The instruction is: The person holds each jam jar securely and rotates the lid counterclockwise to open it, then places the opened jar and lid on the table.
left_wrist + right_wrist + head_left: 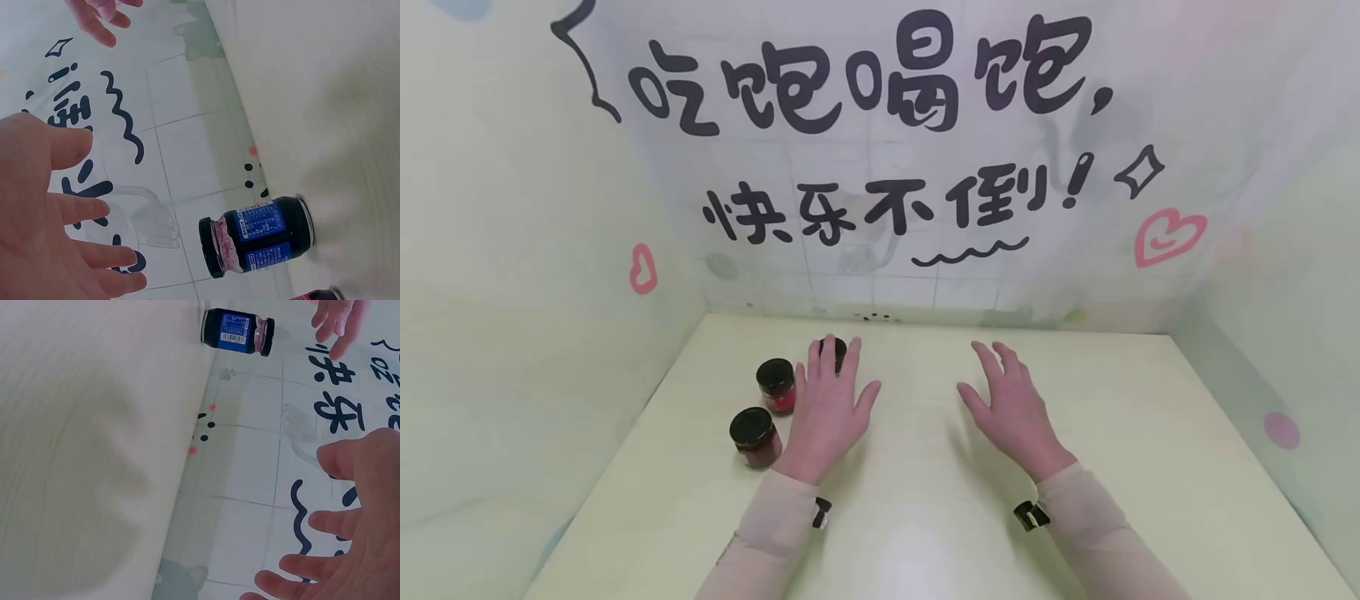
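Observation:
My left hand (827,417) hovers over the left part of the table, fingers spread, holding nothing. Beyond its fingertips stands a dark-lidded glass jar (839,354), partly hidden by the fingers in the head view; the left wrist view shows blue labels on this jar (259,234). Two more jars stand upright left of that hand: one with a red label (777,386) and a nearer one with dark reddish contents (756,437). On the right, my right hand (1015,408) is held above the table with its fingers apart and nothing in them.
The pale table (917,517) meets a printed back curtain (850,283) with black lettering. Side curtains (1262,350) rise along its left and right edges. A small dark clip-like piece (1032,515) sits at the right sleeve, and a similar one (822,512) at the left sleeve.

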Tool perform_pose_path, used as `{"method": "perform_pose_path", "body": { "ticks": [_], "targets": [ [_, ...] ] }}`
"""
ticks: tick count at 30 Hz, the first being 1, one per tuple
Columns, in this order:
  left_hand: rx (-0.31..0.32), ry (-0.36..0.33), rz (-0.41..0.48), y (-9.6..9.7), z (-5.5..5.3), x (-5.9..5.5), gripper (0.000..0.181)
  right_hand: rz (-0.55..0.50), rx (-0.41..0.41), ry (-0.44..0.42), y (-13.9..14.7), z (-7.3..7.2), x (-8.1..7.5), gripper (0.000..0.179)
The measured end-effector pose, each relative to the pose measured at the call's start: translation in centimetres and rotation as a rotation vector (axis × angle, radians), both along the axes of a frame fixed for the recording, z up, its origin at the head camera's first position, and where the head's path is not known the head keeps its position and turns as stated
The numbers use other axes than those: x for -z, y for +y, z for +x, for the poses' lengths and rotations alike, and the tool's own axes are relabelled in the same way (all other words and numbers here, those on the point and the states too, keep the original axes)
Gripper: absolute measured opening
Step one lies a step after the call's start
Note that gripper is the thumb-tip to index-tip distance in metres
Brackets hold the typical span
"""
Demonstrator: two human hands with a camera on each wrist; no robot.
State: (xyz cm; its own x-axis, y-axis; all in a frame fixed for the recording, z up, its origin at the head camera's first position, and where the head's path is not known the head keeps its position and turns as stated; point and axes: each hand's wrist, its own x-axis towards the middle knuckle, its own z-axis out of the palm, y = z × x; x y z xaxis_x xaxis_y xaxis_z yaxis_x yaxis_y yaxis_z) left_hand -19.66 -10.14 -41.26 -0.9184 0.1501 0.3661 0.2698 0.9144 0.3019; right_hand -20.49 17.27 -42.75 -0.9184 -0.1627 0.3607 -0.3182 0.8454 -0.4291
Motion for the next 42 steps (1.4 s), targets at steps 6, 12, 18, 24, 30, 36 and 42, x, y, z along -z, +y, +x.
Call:
{"method": "perform_pose_path", "body": {
  "ticks": [6,12,18,24,30,36,42],
  "targets": [
    [-0.003,0.017,0.039,-1.0,0.2,0.2,0.065,-0.012,-0.011,-0.029,-0.2,0.0,0.1,0.065],
    [-0.002,0.036,0.057,-1.7,0.5,0.4,0.063,-0.01,-0.029,-0.016,-0.2,-0.1,-0.1,0.065],
    [-0.024,0.039,0.07,-2.5,0.9,0.4,0.064,-0.005,-0.053,-0.016,-0.4,-0.3,-0.6,0.065],
    [-0.029,0.076,0.069,-3.3,1.3,0.7,0.062,-0.01,-0.066,-0.014,-0.9,-0.3,-0.9,0.064],
    [-0.038,0.132,0.1,-4.3,1.7,1.1,0.061,-0.023,-0.084,-0.02,-1.5,-0.1,-1.2,0.064],
    [-0.03,0.176,0.116,-5.3,1.9,1.4,0.06,-0.037,-0.098,-0.027,-2.3,-0.2,-1.5,0.065],
    [-0.031,0.187,0.158,-6.0,2.3,1.7,0.06,-0.03,-0.115,-0.024,-3.0,-0.4,-1.5,0.064]
  ]
}}
